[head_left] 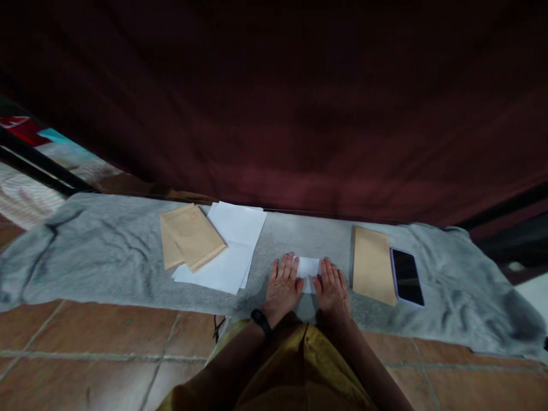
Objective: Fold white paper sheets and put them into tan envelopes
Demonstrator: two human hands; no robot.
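A small piece of white paper (307, 267), seemingly folded, lies on the grey cloth in front of me. My left hand (282, 286) rests flat over its left side, fingers stretched away from me and thumb turned inward. On the right side of the paper, my right hand (333, 288) lies flat in the same way. Both thumbs point toward each other near the paper's middle. The palms and fingers cover the paper's side edges. A dark band (261, 321) is around my left wrist.
Grey cloth (120, 251) covers the long narrow surface. To the left, brown envelopes (197, 237) overlap white paper sheets (235, 228). On the right are another brown envelope (372, 265) and a phone (407, 277). A dark red curtain (299, 125) hangs behind; floor tiles (107, 331) show below.
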